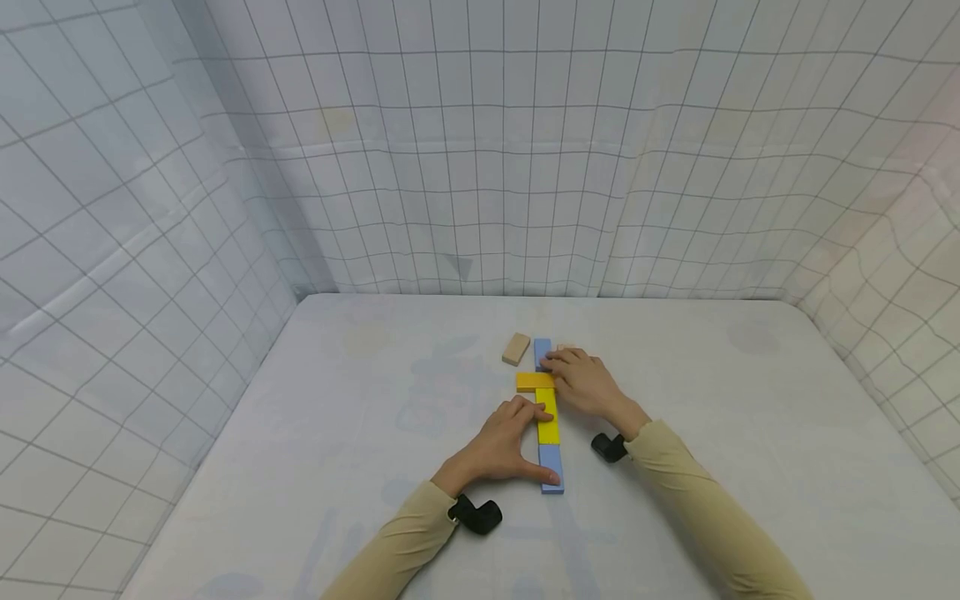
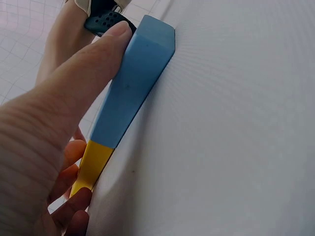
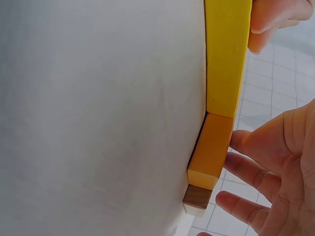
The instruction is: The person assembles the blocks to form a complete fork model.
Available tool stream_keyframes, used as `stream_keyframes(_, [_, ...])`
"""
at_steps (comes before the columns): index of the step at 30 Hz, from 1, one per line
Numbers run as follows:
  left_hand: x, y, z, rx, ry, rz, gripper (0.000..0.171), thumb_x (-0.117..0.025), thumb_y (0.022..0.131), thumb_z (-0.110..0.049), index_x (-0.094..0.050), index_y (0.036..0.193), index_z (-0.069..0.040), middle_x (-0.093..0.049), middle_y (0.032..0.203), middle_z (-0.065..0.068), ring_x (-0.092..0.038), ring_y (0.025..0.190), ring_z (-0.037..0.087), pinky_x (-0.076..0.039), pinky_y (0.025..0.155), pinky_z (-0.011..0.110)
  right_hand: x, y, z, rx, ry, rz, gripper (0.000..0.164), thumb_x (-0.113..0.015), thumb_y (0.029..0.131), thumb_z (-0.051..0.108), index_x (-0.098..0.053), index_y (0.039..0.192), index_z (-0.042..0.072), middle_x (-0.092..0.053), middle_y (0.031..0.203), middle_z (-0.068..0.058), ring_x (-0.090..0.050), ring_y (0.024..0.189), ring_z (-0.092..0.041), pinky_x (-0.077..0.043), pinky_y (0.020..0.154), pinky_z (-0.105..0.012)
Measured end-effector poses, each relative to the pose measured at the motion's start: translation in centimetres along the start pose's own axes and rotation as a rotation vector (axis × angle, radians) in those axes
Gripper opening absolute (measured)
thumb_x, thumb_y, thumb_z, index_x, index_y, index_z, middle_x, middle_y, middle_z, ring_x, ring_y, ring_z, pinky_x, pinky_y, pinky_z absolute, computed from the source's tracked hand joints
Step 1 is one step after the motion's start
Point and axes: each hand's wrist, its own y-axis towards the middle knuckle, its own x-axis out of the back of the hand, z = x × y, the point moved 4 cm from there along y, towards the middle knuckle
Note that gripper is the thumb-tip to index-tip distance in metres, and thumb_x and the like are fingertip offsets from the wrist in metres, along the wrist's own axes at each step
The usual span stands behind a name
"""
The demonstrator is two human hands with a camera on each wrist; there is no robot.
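A row of flat blocks lies on the white table. Its near end is a blue block (image 1: pixel 551 467), then a yellow block (image 1: pixel 548 421), an orange block (image 1: pixel 528 382) set crosswise, and a second blue block (image 1: pixel 542 345) at the far end. My left hand (image 1: pixel 500 446) spreads along the row's left side. Its thumb (image 2: pixel 98 64) touches the near blue block, while the fingers reach over the yellow one. My right hand (image 1: pixel 588 383) is at the far part, fingertips by the far blue block and the orange block's right end, which it partly hides.
A plain wooden block (image 1: pixel 516 349) lies tilted left of the far blue block. Another wooden block (image 1: pixel 565 347) shows partly behind the right hand. White grid-lined curtains (image 1: pixel 480 167) enclose the table (image 1: pixel 360 383) at the back and both sides.
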Motion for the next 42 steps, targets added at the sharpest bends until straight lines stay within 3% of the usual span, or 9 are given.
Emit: stream_keyframes(42, [0.14, -0.07, -0.13, 0.017, -0.006, 0.013, 0.081, -0.079, 0.066, -0.059, -0.052, 0.128, -0.016, -0.043, 0.118, -0.001, -0.04, 0.1, 0.014, -0.036, 0.086, 0.027, 0.0, -0.76, 0.46, 0.031, -0.007, -0.003, 0.036, -0.046, 0.097, 0.012, -0.058, 0.13, 0.004, -0.051, 0.134, -0.013, -0.041, 0.124, -0.034, -0.037, 0.093, -0.057])
